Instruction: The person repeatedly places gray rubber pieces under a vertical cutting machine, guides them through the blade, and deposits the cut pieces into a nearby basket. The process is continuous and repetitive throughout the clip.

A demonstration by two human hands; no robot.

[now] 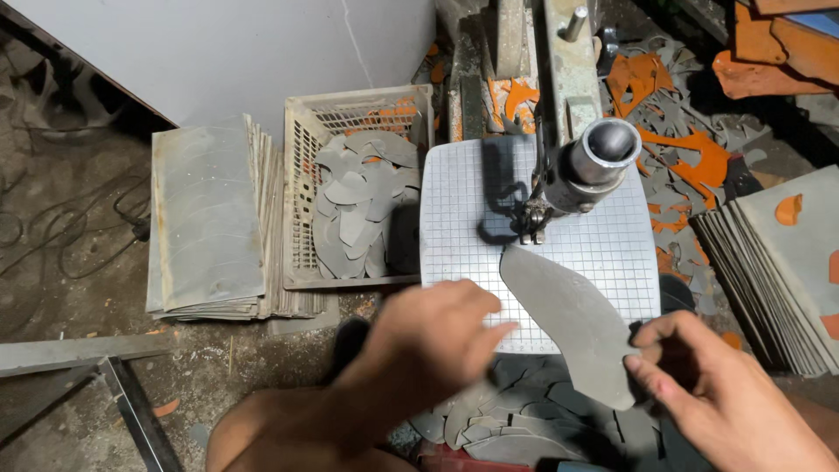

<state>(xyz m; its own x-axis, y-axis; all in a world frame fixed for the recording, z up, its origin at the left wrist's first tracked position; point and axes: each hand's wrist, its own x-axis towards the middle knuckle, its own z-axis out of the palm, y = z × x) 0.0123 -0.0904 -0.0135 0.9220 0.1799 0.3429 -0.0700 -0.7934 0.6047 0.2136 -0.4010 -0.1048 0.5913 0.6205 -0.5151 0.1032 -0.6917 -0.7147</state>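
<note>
Right now my right hand [725, 393] pinches the near end of the grey cut piece [572, 319] between thumb and fingertips, the piece lying flat on the gridded plate [454, 218] with its tip just beside the machine's head [581, 170]. To my mind, doing this well means keeping it flat and steady against the plate. My left hand [428, 336] hovers over the plate's near edge, blurred, fingers loosely spread, holding nothing I can see. More grey pieces fill the crate [301, 175]. What sits under the head is shadowed.
</note>
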